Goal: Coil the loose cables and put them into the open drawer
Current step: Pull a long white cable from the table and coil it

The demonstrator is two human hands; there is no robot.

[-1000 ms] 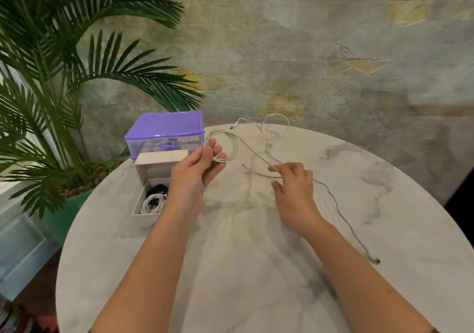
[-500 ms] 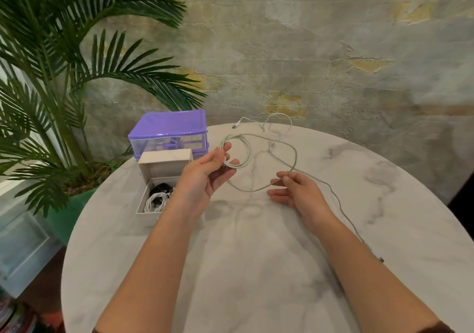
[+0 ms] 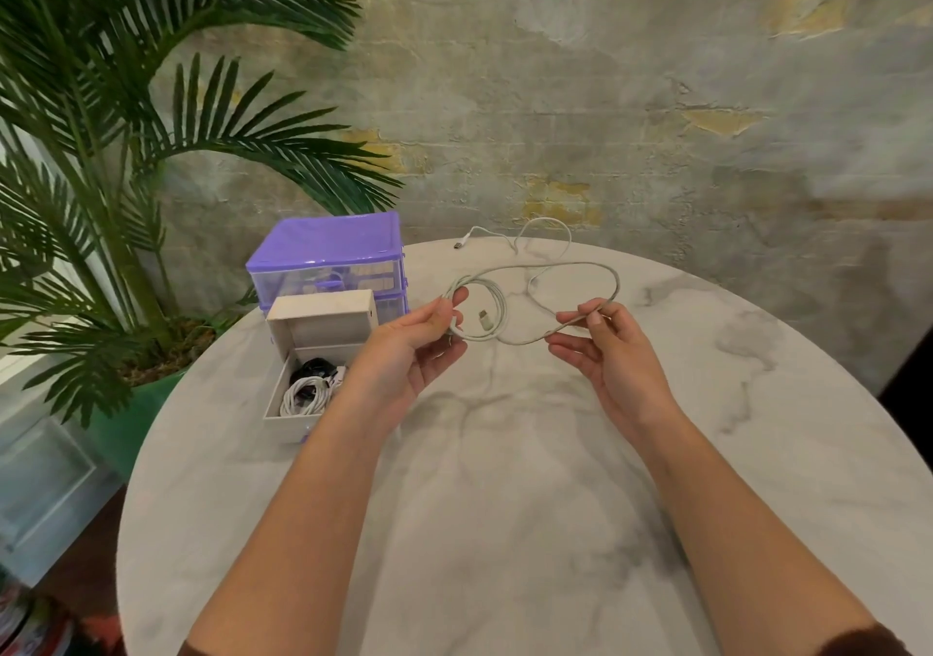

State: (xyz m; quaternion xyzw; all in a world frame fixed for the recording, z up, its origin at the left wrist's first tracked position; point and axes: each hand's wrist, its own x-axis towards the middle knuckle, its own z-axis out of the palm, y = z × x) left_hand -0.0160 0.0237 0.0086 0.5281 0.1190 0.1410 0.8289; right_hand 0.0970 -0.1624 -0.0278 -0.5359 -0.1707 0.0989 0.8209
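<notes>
Holding a small coil of the white cable in the left hand, thumb and fingers pinching the stacked turns above the bench. Pinching the same cable further along with the right hand, fingertips closed on the strand, a wide loop arching between the 2 hands. Having lifted off the bench since half a second ago, the right hand is now bringing a fresh length up level with the coil, and the free tail no longer trailing off the near right side; likely meaning 1 more turn being laid on and little slack remaining. Showing a plug inside the coil, possibly a USB end, though too small to be sure. Lying loose at the far edge, a 2nd cable, not yet coiled. Waiting just left of the left hand, the open drawer of the purple organiser, already carrying coiled black and white cables
</notes>
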